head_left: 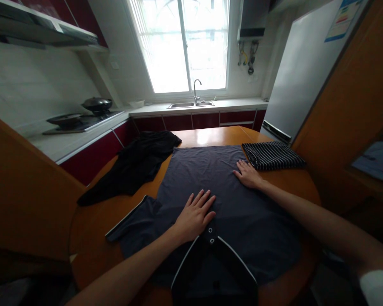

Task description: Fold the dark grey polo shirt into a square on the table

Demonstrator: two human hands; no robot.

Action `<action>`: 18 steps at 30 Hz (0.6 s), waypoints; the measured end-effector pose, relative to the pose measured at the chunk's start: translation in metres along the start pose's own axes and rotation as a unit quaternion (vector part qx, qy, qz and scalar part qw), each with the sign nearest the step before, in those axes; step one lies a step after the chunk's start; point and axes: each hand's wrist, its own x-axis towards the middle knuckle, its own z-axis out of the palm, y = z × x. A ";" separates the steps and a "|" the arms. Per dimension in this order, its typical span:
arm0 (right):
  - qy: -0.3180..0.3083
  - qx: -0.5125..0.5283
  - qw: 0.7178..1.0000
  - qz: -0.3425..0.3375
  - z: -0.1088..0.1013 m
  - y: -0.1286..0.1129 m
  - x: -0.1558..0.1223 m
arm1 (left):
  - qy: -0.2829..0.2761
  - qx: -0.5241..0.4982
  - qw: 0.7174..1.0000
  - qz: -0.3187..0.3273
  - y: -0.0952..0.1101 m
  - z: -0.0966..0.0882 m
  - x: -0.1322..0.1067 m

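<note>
A dark grey-blue polo shirt point(198, 170) lies spread on the wooden table, its collar point(232, 259) and white buttons towards me and its hem at the far side. One sleeve with a white edge sticks out on the left. My left hand point(194, 215) rests flat on the shirt just beyond the buttons, fingers spread. Further off to the right, my right hand point(247, 174) lies flat near the shirt's side edge, its fingers stretched out close to a folded black striped garment point(274, 155). Neither hand grips anything.
On the left of the table point(115, 221) lies a black garment point(137, 159). Beyond the table stand a counter with a sink point(191, 104), a stove with a wok point(97, 105) and a pan point(64, 120), and a fridge point(298, 72) at the right.
</note>
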 end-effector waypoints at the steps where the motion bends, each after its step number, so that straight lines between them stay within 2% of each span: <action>1: 0.010 0.001 1.000 -0.004 -0.004 0.001 0.000 | 0.001 0.000 1.000 0.001 0.000 0.000 0.000; 4: 0.089 0.006 0.996 0.000 -0.024 -0.004 -0.001 | 0.007 -0.001 1.000 0.004 -0.001 0.001 0.000; 7: 0.151 0.038 0.988 0.011 -0.039 -0.029 -0.007 | 0.007 0.002 1.000 0.008 -0.002 0.002 0.001; 9: 0.131 0.064 0.989 0.009 -0.035 -0.055 -0.019 | 0.009 0.007 1.000 0.011 -0.003 0.002 0.001; 11: 0.091 0.078 0.992 -0.026 -0.022 -0.081 -0.035 | 0.015 0.013 1.000 0.015 -0.004 0.003 0.002; 13: 0.062 0.077 0.995 -0.020 -0.008 -0.099 -0.050 | 0.020 0.019 0.999 0.018 -0.005 0.004 0.003; 15: 0.044 0.076 0.996 0.008 0.002 -0.107 -0.060 | 0.023 0.021 0.999 0.020 -0.005 0.006 0.003; 18: 0.030 0.074 0.996 0.039 0.004 -0.106 -0.064 | 0.015 0.015 1.000 0.018 -0.004 0.006 0.000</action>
